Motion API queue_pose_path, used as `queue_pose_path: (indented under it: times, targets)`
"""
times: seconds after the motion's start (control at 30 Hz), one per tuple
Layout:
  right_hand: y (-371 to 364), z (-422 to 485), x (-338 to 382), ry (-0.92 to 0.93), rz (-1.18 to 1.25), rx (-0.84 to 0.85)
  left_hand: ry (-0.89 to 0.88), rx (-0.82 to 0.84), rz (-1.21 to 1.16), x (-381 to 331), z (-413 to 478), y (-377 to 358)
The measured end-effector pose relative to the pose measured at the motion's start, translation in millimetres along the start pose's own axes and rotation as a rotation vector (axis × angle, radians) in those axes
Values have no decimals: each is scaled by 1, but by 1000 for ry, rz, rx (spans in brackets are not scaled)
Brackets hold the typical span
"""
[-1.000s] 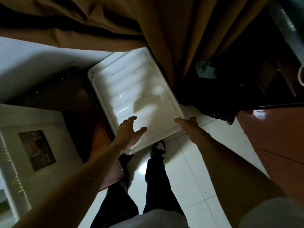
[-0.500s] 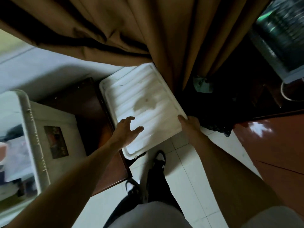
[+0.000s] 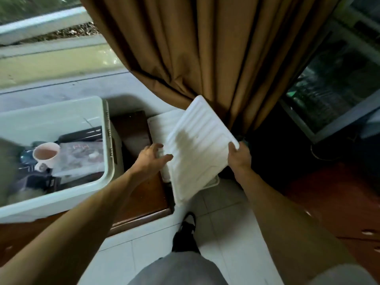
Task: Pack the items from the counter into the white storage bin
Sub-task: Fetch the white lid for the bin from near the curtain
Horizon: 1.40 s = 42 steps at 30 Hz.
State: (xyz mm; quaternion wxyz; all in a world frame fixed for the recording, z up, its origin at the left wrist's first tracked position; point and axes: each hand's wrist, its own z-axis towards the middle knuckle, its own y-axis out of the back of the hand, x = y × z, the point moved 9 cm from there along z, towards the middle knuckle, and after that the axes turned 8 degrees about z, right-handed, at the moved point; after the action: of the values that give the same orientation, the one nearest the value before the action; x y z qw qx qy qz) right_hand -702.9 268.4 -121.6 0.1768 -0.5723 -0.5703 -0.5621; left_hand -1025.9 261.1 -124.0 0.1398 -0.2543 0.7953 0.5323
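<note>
Beside the bin (image 3: 106, 140), outstretched left hand (image 3: 150, 159) and right hand (image 3: 239, 160) grip a tilted, seemingly raised lid (image 3: 197, 149).

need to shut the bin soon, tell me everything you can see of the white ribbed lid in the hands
The white ribbed plastic lid is rectangular with rounded corners, a raised rim and parallel ridges; a greyish patch darkens its left part. It is tilted in the air, left hand gripping its left edge, right hand its right edge, over another white ribbed panel, far corner by the brown curtain.
</note>
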Motion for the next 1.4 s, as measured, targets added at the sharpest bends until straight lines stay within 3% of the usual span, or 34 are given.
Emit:
queue_pose_path:
  times: [0.3,0.63,0.8,1.07,1.4]
  targets:
    - [64,-92,63,235,34,-214,-30,-134,-146,29,-107,51]
    - [129,-144,89,385,144,-244,52,-221,-239,45,-192,50]
    - [153,-165,76,404,241,-127,116,-234,-309,48,-257,26]
    - [167,-203,62,409,280,61,222,-305,-197,81,-352,-4]
    - [108,-253,85,345,420,332,518,-468,-324,175,-446,13]
